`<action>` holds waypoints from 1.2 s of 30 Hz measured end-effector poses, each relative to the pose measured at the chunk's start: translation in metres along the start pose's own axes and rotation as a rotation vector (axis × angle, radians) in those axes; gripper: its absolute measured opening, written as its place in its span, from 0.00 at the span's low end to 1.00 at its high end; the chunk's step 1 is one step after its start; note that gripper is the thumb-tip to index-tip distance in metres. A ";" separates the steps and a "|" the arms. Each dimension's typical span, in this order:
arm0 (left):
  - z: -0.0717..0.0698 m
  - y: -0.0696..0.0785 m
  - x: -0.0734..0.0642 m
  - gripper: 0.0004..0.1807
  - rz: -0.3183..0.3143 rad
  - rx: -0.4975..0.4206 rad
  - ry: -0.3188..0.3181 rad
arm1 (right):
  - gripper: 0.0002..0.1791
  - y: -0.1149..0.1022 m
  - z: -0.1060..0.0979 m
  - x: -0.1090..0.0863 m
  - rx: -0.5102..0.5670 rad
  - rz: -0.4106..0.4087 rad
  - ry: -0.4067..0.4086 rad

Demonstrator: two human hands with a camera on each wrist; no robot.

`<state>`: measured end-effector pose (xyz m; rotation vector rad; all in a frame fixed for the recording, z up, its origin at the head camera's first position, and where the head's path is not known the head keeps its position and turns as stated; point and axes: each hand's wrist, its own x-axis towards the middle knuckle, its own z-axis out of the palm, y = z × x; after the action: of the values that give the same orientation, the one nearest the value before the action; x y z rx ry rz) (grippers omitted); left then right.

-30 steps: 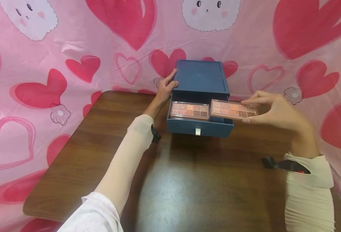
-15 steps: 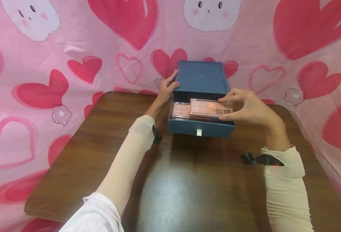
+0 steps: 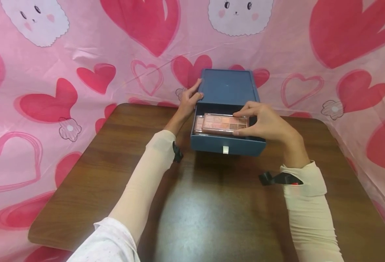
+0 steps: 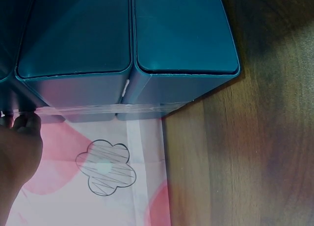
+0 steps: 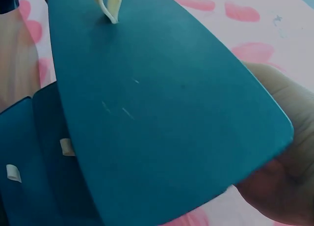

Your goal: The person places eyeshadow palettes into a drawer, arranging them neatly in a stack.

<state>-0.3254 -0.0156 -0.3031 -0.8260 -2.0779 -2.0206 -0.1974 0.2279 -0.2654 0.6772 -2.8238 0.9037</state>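
The open top drawer [image 3: 228, 145] of a blue drawer box [image 3: 226, 87] has a white pull tab on its front. My right hand [image 3: 265, 122] pinches an eyeshadow palette [image 3: 223, 122] by its right end, thumb at the near edge and fingers at the far edge. This palette overlaps a second eyeshadow palette [image 3: 199, 124] in the drawer's left part, hiding most of it. At the box's upper left side, my left hand [image 3: 188, 100] holds on, thumb over the top edge. In the right wrist view, the drawer front [image 5: 162, 103] hides most of the right hand.
The drawer box stands at the back of a brown wooden table [image 3: 205, 218], close to a pink heart-print cloth [image 3: 113, 36]. Lower drawers [image 5: 29, 152] with white tabs show beneath the pulled-out one. Clear tape [image 4: 98, 109] runs along the box's back edge.
My right hand has carried the palette left from the drawer's right side, over the other palette, and lower into the drawer. My left hand stays at the box.
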 end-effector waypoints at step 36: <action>0.001 -0.012 0.010 0.35 -0.013 -0.051 -0.010 | 0.19 -0.006 0.023 -0.052 0.184 -0.091 0.666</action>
<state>-0.3390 -0.0115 -0.3091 -0.8349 -2.0501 -2.0889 -0.1470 0.2300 -0.2930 0.4112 -2.1269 1.1254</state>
